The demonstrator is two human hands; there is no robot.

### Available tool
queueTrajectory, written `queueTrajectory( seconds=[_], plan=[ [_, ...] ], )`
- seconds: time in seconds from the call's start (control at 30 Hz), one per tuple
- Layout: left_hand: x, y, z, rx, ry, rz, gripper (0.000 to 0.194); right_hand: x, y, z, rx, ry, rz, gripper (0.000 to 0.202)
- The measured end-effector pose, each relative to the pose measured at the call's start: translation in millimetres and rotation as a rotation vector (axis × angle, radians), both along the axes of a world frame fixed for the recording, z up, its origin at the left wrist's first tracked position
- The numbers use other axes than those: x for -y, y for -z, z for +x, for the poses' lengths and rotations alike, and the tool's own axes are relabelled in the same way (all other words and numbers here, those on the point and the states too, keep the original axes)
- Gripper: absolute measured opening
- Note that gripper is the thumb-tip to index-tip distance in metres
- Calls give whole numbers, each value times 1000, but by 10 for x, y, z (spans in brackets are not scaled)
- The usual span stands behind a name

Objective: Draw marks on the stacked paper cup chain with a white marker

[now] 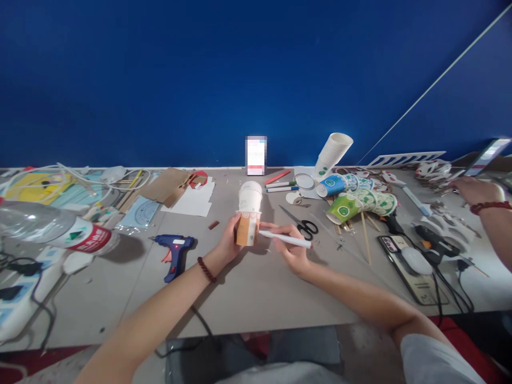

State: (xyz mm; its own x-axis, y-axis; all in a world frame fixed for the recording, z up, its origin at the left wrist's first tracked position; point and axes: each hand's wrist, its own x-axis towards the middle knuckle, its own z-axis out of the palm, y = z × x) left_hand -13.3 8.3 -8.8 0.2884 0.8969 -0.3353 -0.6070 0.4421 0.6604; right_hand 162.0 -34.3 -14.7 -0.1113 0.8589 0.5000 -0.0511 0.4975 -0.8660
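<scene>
My left hand (230, 238) is closed around the side of an orange-and-white paper cup (247, 229), which is joined end to end with a white paper cup (250, 197) beyond it. In my right hand (291, 249) is a white marker pen (286, 238), gripped like a writing tool, its tip at the right side of the orange cup. Whether the tip touches the cup I cannot tell. Black-handled scissors (306, 228) lie just past my right hand. A blue glue gun (175, 253) rests on the table left of my left forearm.
A plastic bottle (60, 229) lies at left beside a power strip (30, 298). Markers (282, 188), patterned paper cups (344, 207) and a leaning cup stack (334, 152) are at the back right. A phone (412, 272) lies right; another person's hand (478, 192) reaches in there.
</scene>
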Motion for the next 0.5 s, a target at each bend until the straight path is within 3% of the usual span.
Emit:
queueTrajectory(
  seconds=[0.27,0.5],
  plan=[
    [39,56,0,-52,67,58,49,-93,-165,7,83,62,117,9],
    [70,66,-4,-60,82,73,63,-132,-170,22,74,89,127,6]
  ],
)
